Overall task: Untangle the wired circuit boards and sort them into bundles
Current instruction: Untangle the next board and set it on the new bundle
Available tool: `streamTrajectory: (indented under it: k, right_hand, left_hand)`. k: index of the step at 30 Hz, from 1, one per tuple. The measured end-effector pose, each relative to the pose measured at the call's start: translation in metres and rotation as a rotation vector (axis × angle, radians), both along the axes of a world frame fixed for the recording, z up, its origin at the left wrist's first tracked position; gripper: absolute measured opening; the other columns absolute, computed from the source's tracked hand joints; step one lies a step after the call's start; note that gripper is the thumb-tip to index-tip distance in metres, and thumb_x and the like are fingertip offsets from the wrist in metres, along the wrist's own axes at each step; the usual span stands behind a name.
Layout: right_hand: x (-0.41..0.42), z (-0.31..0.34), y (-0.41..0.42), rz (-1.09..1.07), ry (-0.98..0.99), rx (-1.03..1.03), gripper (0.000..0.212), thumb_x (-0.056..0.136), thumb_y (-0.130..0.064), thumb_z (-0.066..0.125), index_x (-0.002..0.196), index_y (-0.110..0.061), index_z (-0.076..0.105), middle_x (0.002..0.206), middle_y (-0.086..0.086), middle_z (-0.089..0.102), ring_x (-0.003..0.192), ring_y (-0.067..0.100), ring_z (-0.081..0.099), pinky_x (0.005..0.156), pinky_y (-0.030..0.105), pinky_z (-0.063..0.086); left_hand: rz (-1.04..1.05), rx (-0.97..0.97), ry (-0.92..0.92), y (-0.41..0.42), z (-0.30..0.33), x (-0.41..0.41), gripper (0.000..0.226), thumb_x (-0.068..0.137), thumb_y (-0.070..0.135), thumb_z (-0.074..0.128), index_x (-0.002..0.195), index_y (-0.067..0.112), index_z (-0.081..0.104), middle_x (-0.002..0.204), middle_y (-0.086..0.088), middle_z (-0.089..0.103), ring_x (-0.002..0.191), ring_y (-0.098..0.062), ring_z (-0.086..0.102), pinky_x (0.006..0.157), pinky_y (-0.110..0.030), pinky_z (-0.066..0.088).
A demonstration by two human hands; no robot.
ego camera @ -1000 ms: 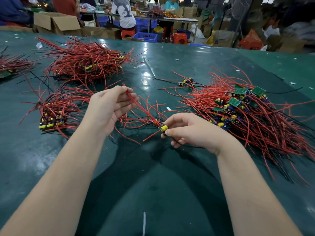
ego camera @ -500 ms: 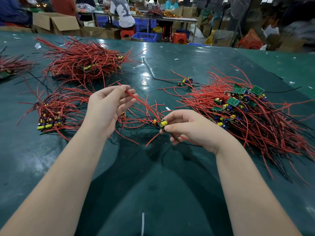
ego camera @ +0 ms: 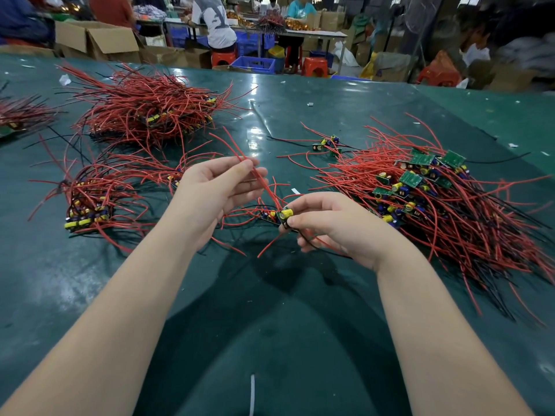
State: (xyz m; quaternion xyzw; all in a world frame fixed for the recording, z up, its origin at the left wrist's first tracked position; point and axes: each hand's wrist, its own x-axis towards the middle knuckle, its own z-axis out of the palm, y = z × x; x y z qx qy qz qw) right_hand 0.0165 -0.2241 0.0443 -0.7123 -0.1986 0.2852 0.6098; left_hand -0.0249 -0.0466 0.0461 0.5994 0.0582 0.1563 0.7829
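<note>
The right hand (ego camera: 336, 225) pinches one small circuit board (ego camera: 284, 216), the one with a yellow capacitor on it, at its fingertips just above the green table (ego camera: 270, 340). The left hand (ego camera: 214, 195) has its fingers loosely curled round the red wire (ego camera: 260, 178) that rises from that board and runs up past its fingertips; whether the thumb presses the wire is hidden.

The step in hand looks like stripping one board free of the few loose boards (ego camera: 267, 214) lying under and between the hands. To do it well, the right hand should keep its pinch on the board's body, not on the solder end, while the left lets the wire slide through lightly toward its free tip, so loops fall off rather than tighten. If the wire snags, easing back and lifting the crossing strand is likely kinder than pulling harder. A black lead (ego camera: 312, 244) trails beneath the right hand and may drag neighbours along.

For room: the tangled heap (ego camera: 444, 211) lies just to the right of the right hand, close enough for stray wires to catch a swinging lead. A sorted bundle (ego camera: 90, 202) sits to the left of the left hand, and a larger bundle (ego camera: 144, 112) lies beyond it. Three loose boards (ego camera: 327, 145) lie ahead of the hands. Nearer the body the table shows bare cloth, which seems the safest side to draw toward. The table's far edge is well apart from both hands.
</note>
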Motion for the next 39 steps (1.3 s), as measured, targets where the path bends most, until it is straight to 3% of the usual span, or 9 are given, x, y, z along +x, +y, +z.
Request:
streamTrajectory:
  k: [4, 7, 12, 14, 19, 23, 28, 33, 39]
  right_hand:
    - [-0.001, -0.001, 0.001, -0.001, -0.006, 0.0, 0.019, 0.09, 0.005, 0.054, 0.081, -0.01, 0.063, 0.065, 0.003, 0.067, 0.048, 0.013, 0.052, 0.053, 0.022, 0.051]
    - [-0.002, -0.001, 0.001, 0.011, -0.014, 0.006, 0.018, 0.09, 0.005, 0.055, 0.083, -0.009, 0.063, 0.072, 0.006, 0.068, 0.048, 0.013, 0.051, 0.055, 0.022, 0.053]
    - [-0.005, -0.001, 0.001, 0.066, -0.052, 0.04, 0.016, 0.089, 0.005, 0.057, 0.085, -0.009, 0.064, 0.076, 0.007, 0.07, 0.05, 0.012, 0.044, 0.055, 0.022, 0.051]
    - [-0.005, -0.001, 0.001, 0.067, -0.063, 0.032, 0.017, 0.089, 0.005, 0.057, 0.085, -0.009, 0.064, 0.076, 0.006, 0.071, 0.05, 0.011, 0.046, 0.056, 0.022, 0.051]
    - [-0.002, -0.001, 0.0, 0.035, -0.064, 0.017, 0.015, 0.087, 0.003, 0.062, 0.081, -0.011, 0.066, 0.068, -0.001, 0.07, 0.065, 0.021, 0.054, 0.056, 0.019, 0.051]
    - [0.0, -0.003, 0.001, 0.009, -0.069, 0.024, 0.008, 0.086, -0.001, 0.066, 0.084, -0.009, 0.066, 0.075, 0.007, 0.069, 0.057, 0.015, 0.058, 0.067, 0.028, 0.056]
    - [0.001, -0.005, 0.001, 0.014, -0.061, 0.03, 0.011, 0.086, -0.001, 0.065, 0.083, -0.012, 0.068, 0.074, 0.003, 0.07, 0.058, 0.015, 0.056, 0.063, 0.024, 0.056]
    - [0.002, -0.007, 0.0, 0.021, -0.073, 0.011, 0.01, 0.087, -0.004, 0.064, 0.085, -0.012, 0.068, 0.08, 0.004, 0.073, 0.062, 0.016, 0.058, 0.074, 0.035, 0.051]
    - [0.002, -0.006, 0.0, 0.006, -0.04, 0.052, 0.01, 0.089, -0.002, 0.061, 0.088, -0.009, 0.068, 0.079, 0.006, 0.073, 0.061, 0.016, 0.053, 0.063, 0.023, 0.054]
  left_hand:
    - [-0.015, 0.076, 0.021, -0.001, -0.001, -0.001, 0.012, 0.095, 0.007, 0.054, 0.096, 0.007, 0.065, 0.08, 0.0, 0.075, 0.074, -0.011, 0.072, 0.066, -0.02, 0.057]
    - [0.032, 0.132, 0.002, -0.001, -0.003, -0.001, 0.012, 0.095, 0.002, 0.054, 0.093, 0.005, 0.066, 0.077, -0.003, 0.074, 0.069, -0.012, 0.071, 0.064, -0.02, 0.057]
    - [0.138, 0.46, -0.041, -0.002, -0.009, 0.001, 0.012, 0.093, -0.002, 0.055, 0.095, 0.001, 0.067, 0.078, -0.006, 0.069, 0.055, -0.005, 0.066, 0.057, -0.017, 0.054]
    - [0.149, 0.499, -0.036, -0.002, -0.009, 0.002, 0.012, 0.094, -0.001, 0.055, 0.094, 0.005, 0.066, 0.078, -0.005, 0.069, 0.054, -0.006, 0.066, 0.058, -0.019, 0.056]
    - [0.074, 0.29, 0.071, -0.005, -0.005, 0.002, 0.022, 0.101, 0.015, 0.046, 0.099, 0.004, 0.065, 0.084, -0.009, 0.071, 0.062, -0.012, 0.07, 0.059, -0.022, 0.056]
    - [-0.001, 0.216, 0.127, -0.007, -0.001, 0.001, 0.035, 0.104, 0.024, 0.038, 0.1, 0.002, 0.065, 0.08, -0.005, 0.073, 0.064, -0.014, 0.07, 0.061, -0.023, 0.057]
    - [0.036, 0.149, 0.139, -0.006, 0.002, 0.001, 0.032, 0.104, 0.018, 0.036, 0.1, 0.004, 0.064, 0.086, -0.008, 0.072, 0.065, -0.014, 0.069, 0.063, -0.023, 0.057]
    - [0.11, 0.056, 0.086, -0.004, 0.003, 0.0, 0.024, 0.101, 0.008, 0.041, 0.095, 0.006, 0.063, 0.085, -0.008, 0.07, 0.064, -0.012, 0.069, 0.065, -0.023, 0.057]
    - [0.117, -0.033, -0.005, 0.002, 0.001, 0.001, 0.022, 0.099, 0.006, 0.048, 0.085, 0.004, 0.066, 0.074, -0.004, 0.07, 0.067, -0.012, 0.068, 0.07, -0.02, 0.058]
